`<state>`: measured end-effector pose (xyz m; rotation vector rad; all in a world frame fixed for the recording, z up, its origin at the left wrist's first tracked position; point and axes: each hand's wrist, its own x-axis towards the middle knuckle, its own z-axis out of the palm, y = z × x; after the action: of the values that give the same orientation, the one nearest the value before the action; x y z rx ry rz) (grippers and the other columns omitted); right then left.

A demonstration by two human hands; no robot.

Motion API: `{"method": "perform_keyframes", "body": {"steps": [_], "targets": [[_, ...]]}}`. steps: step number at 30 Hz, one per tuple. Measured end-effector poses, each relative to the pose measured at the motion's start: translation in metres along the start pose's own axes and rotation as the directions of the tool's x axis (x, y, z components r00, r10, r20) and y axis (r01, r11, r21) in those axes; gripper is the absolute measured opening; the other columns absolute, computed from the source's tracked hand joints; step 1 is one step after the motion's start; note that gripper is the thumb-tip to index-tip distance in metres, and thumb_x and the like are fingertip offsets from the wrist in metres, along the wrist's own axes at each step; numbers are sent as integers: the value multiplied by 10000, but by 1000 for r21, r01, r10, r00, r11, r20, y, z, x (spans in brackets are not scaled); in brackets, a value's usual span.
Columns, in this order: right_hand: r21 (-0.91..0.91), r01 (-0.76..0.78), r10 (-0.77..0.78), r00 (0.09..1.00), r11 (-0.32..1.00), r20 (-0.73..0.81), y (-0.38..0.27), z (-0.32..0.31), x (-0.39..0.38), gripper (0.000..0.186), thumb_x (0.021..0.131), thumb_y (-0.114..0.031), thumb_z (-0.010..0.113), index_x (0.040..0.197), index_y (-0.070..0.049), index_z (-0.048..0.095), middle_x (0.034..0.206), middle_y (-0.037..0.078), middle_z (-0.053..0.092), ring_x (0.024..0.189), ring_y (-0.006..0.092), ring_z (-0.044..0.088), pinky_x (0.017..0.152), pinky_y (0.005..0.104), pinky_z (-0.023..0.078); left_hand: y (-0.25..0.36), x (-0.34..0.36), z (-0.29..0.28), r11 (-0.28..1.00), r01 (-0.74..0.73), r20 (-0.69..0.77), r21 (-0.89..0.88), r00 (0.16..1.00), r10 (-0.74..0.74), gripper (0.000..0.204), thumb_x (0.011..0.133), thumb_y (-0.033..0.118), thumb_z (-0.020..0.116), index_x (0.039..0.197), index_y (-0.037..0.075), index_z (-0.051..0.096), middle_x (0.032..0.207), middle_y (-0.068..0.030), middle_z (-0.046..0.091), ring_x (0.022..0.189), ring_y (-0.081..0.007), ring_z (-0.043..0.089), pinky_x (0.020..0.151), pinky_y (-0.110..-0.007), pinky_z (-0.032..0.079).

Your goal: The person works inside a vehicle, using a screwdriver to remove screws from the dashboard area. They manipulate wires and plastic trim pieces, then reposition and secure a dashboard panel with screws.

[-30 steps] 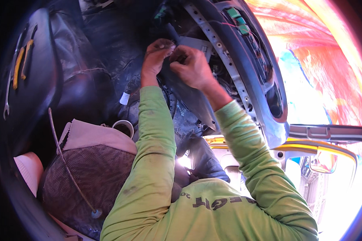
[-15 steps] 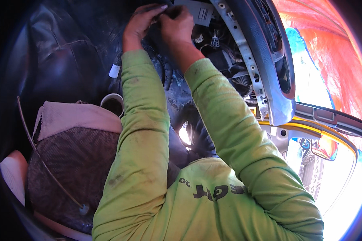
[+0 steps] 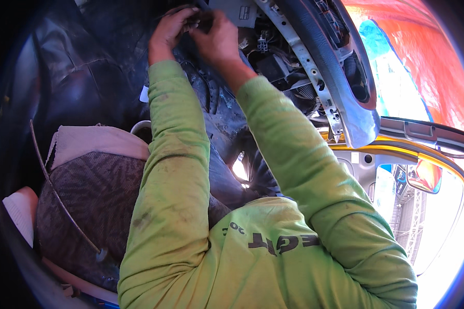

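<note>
Both arms, in green sleeves, reach up to the far edge of the view, under the dashboard. My left hand [image 3: 171,30] has its fingers bent and drawn together around something dark that I cannot make out. Close beside it on the right, my right hand [image 3: 219,41] is closed, thumb and fingers pinched toward the left hand's fingertips. What lies between them is small, dark and mostly hidden by the fingers. Right of the hands sits a grey box [image 3: 239,11] with a printed label. Below that box, a pale connector [image 3: 263,41] shows among dark wiring.
A metal rail [image 3: 299,54] with holes runs along the dashboard [image 3: 340,67] on the right. On the left is a patterned seat [image 3: 90,201], with a thin bent rod [image 3: 62,203] across it. Behind the seat stands a round pale rim [image 3: 140,125]. The yellow-edged door frame [image 3: 386,146] is at right.
The view has shifted slightly. My hands stay close together at the far edge, and my right hand has turned a little, its fingers nearer the left hand's.
</note>
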<state>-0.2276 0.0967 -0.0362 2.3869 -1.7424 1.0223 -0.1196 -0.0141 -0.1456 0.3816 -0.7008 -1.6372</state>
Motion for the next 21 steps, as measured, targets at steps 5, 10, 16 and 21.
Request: {"method": "perform_keyframes", "body": {"steps": [5,10,16,21], "targets": [[-133,181,-116,912,974,393,-15,-74,-80,481,791,-191,769,1231,-79,611,1217,171,614,1154,384,606,985,472,503,6,-6,11,1000,7,51,-17,999,-6,146,938,205,716,1019,84,728,962,-58,757,912,-171,714,853,-346,545],[-414,153,93,852,897,515,4,-126,-137,475,800,-173,735,1258,-76,654,1403,170,511,1323,384,492,1073,521,448,22,-19,19,994,45,-56,101,998,-39,133,913,209,747,975,93,729,913,-35,746,876,-156,713,829,-340,556],[-461,252,110,772,851,626,29,-138,-158,403,809,-142,704,1200,-44,712,1577,193,377,1454,397,382,1157,529,407,41,-33,18,942,129,-197,311,978,-69,125,895,226,745,961,120,737,845,0,729,796,-107,677,777,-316,531],[-366,109,119,828,924,548,42,-131,-173,441,799,-114,715,1237,-63,703,1584,190,372,1434,414,407,1144,532,419,52,-42,22,881,219,-239,419,963,-126,156,883,260,746,979,137,743,843,1,738,779,-114,672,820,-343,495]]}}
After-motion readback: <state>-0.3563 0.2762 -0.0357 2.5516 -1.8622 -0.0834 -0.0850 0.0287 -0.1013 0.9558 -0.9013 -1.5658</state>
